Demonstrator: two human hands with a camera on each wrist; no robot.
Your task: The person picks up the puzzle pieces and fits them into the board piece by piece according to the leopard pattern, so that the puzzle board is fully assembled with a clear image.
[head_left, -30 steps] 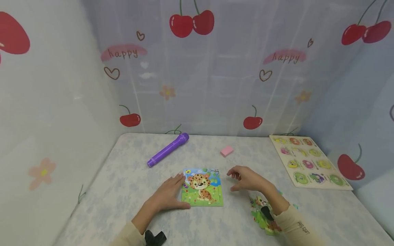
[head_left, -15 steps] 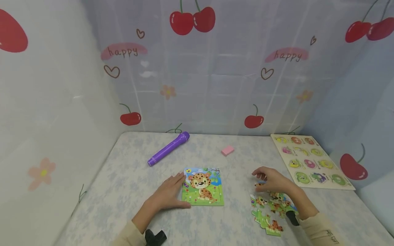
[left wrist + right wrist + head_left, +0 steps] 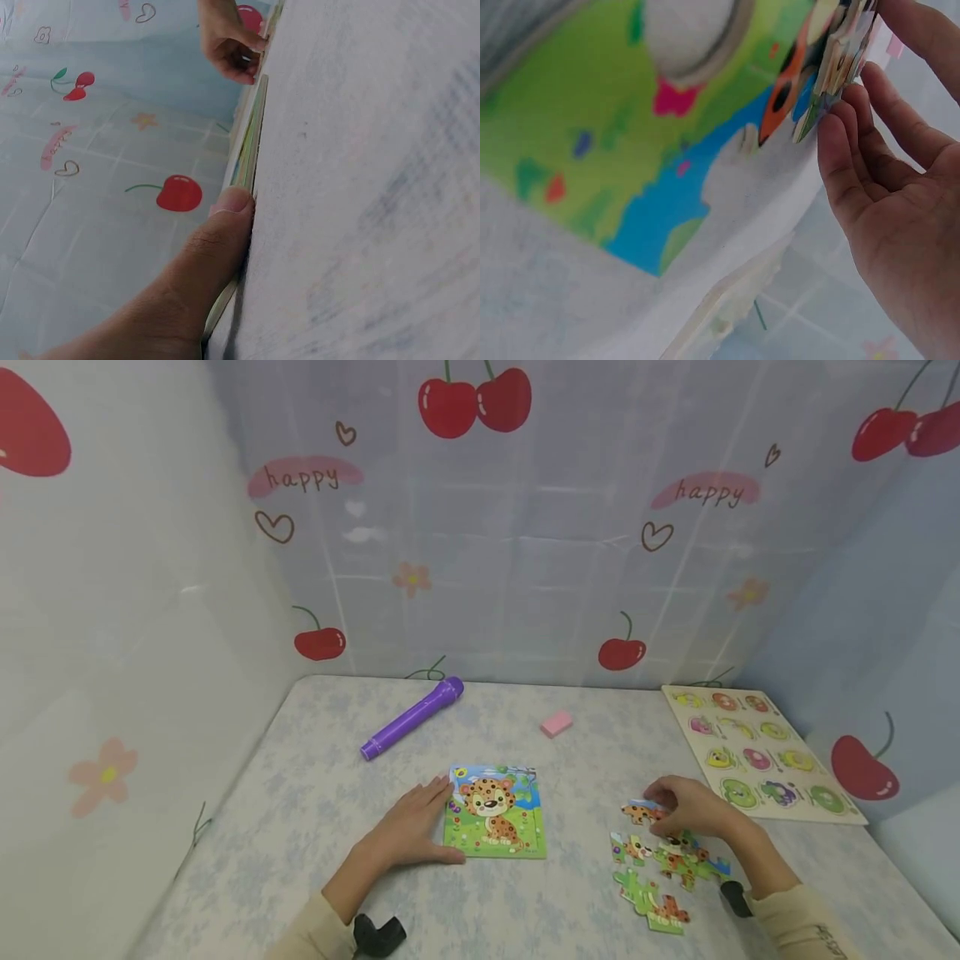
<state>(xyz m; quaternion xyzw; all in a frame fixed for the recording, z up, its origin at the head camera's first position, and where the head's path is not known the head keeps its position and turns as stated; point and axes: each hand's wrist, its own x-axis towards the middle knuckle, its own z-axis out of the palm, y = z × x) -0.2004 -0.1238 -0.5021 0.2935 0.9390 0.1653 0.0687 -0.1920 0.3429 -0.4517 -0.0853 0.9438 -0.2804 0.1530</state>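
A square puzzle board point(image 3: 483, 843) with a spotted leopard cub picture lies flat on the table. My left hand point(image 3: 408, 827) rests along its left side, fingers straight, the thumb against its near edge; in the left wrist view the thumb point(image 3: 206, 255) touches that thin edge. Loose jigsaw pieces point(image 3: 637, 893) lie in a heap to the right. Over the far part of this heap is my right hand point(image 3: 697, 810), fingers bent, close to a spotted piece point(image 3: 636, 812). The right wrist view has its fingertips beside stacked pieces point(image 3: 829, 71), with no clear grip.
A purple toy microphone point(image 3: 411, 720) lies at the back left. Behind the puzzle board sits a pink block point(image 3: 557, 724). A cream board with fruit pictures point(image 3: 757, 785) lies at the right edge. Curtain walls point(image 3: 525, 568) with cherries enclose the table's back and sides.
My right hand has moved right, from beside the puzzle board to the loose pieces, and more of the heap shows. My left hand has kept its place on the board's side.
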